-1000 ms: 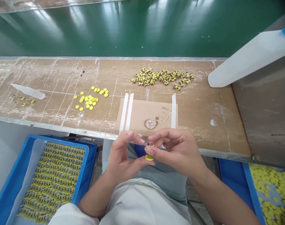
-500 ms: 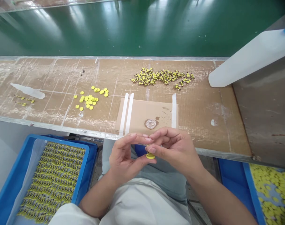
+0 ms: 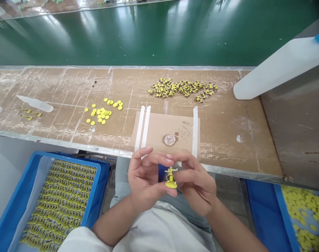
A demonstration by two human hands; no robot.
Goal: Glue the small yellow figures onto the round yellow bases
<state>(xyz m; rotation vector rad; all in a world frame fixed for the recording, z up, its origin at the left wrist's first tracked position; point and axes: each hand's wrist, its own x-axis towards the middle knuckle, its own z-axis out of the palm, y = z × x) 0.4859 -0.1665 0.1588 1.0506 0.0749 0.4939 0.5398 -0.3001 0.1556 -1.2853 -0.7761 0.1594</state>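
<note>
Figure: the small yellow figure (image 3: 171,174) stands upright on its round yellow base (image 3: 171,185), between your hands, over your lap and just off the near edge of the surface (image 3: 227,140).
Left hand: your left hand (image 3: 146,175) is clamped on the figure, thumb under the base, a finger across the top.
Right hand: your right hand (image 3: 197,180) has its fingertips close by the figure's other side; whether they grip it, you cannot tell from here.
Fresh change: your right fingers hid most of the figure half a second ago; now its front shows.
Bearing: you can probably judge its stance on the base, though not whether it is fixed.
Cardboard: a glossy round blob (image 3: 169,140) sits on the taped cardboard (image 3: 156,126) before you.
</note>
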